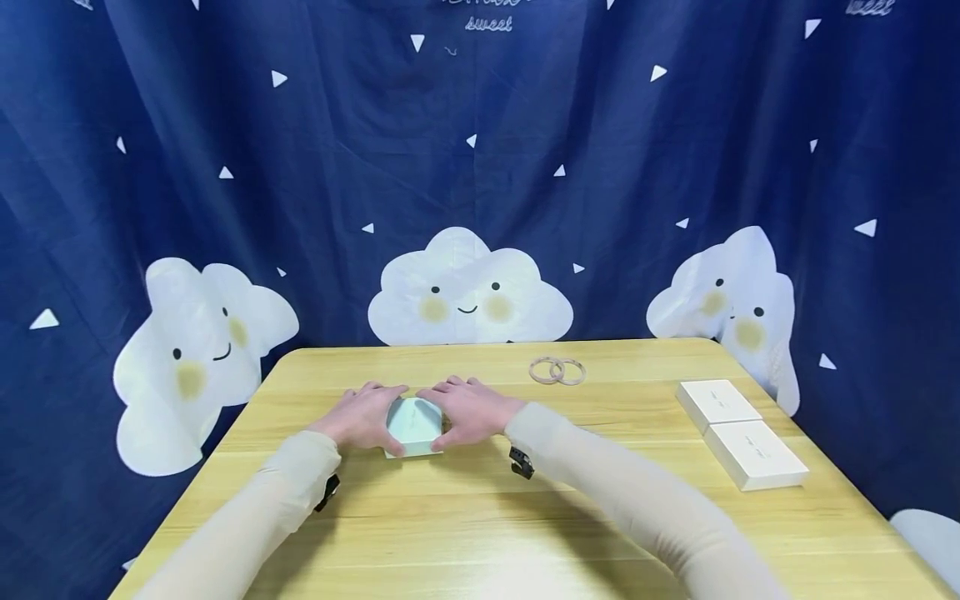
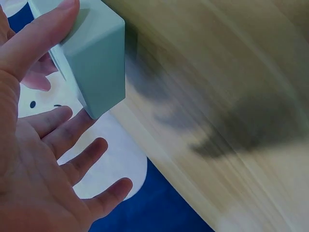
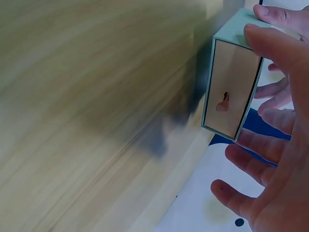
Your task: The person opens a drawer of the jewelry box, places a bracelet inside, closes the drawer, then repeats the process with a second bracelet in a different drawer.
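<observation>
A small mint-green box (image 1: 414, 423) is between both hands, left of the table's middle. My left hand (image 1: 363, 417) grips its left end, thumb on the near face and fingertips at the far side. At the other end, my right hand (image 1: 476, 410) holds it the same way. The right wrist view shows a beige drawer front (image 3: 231, 72) set in the box's green sleeve. A small ribbon tab (image 3: 222, 104) sticks out of it. In the left wrist view the green end (image 2: 104, 72) is plain, and the lower fingers are spread off the box.
Two pale pink rings (image 1: 545, 371), bracelet-sized, lie overlapping near the back edge of the wooden table (image 1: 420, 533). Two white boxes (image 1: 757, 454) sit end to end on the right. Behind the table hangs a blue curtain (image 1: 480, 183) printed with clouds.
</observation>
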A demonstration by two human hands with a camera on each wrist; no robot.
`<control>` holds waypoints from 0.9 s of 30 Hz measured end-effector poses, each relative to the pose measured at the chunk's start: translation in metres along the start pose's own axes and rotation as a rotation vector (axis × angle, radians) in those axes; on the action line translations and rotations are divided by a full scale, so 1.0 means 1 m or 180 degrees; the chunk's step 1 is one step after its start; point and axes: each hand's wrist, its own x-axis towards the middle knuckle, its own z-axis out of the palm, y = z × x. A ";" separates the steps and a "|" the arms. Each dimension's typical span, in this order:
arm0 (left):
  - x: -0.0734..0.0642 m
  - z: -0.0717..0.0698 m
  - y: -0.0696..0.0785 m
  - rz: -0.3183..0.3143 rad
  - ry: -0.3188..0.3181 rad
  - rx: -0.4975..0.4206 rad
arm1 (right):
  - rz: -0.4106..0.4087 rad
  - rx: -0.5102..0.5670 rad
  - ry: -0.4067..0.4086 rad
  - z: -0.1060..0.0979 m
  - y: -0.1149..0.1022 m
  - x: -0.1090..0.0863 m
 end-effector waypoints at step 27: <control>-0.010 -0.006 -0.032 -0.0120 -0.0133 -0.0068 | 0.0039 0.0069 0.0002 0.007 -0.024 0.033</control>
